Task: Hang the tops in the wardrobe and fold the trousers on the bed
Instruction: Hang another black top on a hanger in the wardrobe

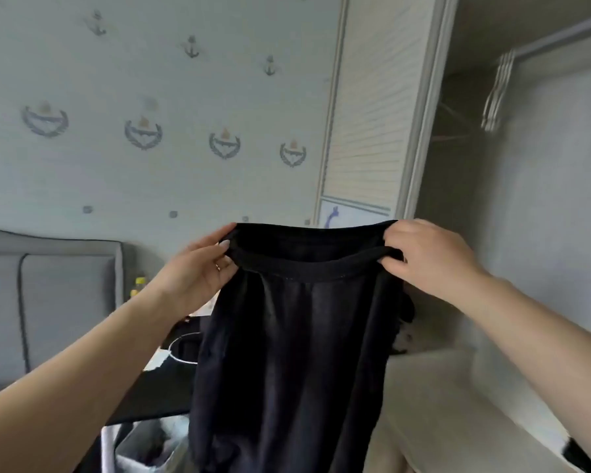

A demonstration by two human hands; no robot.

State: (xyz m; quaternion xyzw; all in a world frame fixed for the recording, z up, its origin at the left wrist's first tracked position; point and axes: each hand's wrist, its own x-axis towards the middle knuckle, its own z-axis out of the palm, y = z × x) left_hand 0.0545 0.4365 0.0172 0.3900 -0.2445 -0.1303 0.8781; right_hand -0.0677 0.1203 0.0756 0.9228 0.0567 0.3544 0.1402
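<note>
The lower part of the black garment (297, 353) runs off the bottom edge, so whether it ends in legs or a hem cannot be told, and its dark cloth swallows most detail. It hides the middle of the dark bench (157, 390) behind it, where only a white ring-shaped object (178, 349) and some paper peek out on the left. Far left, a grey headboard (48, 302) is cut by the frame edge, and a yellow bottle (139, 285) beside it is mostly covered by the left forearm. Inside the open wardrobe (526, 199) on the right, pale hangers (497, 93) on the rail are blurred.

The garment hangs in mid-air at the centre, held up by its ribbed band, which is stretched open between the hands; below the band the cloth falls in soft gathers. The left hand (198, 268) pinches the band's left end, thumb on the near side. The right hand (427, 250) grips the right end with curled fingers.
</note>
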